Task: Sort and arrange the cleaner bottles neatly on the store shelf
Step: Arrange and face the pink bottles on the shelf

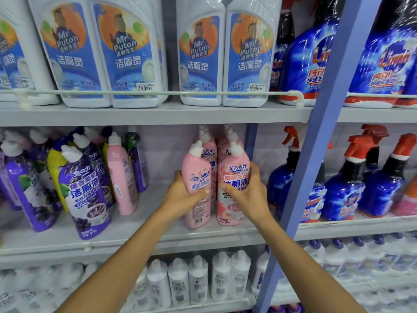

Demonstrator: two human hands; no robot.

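Left hand [183, 196] clasps 1 pink white-capped plastic cleaner bottle [195, 175], right hand [250, 196] a 2nd pink bottle [233, 177], probably squaring both together.

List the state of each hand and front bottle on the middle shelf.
left hand, grips the left pink bottle
right hand, grips the right pink bottle
left pink bottle, upright, barcode outward
right pink bottle, upright, front label outward
lone pink bottle, tilted among purple bottles
front purple bottle, tilted

Left pink plastic cleaner bottle [197, 177] and right pink plastic cleaner bottle [234, 185], white-capped, stand upright, side by side, on grey shelf [135, 237].
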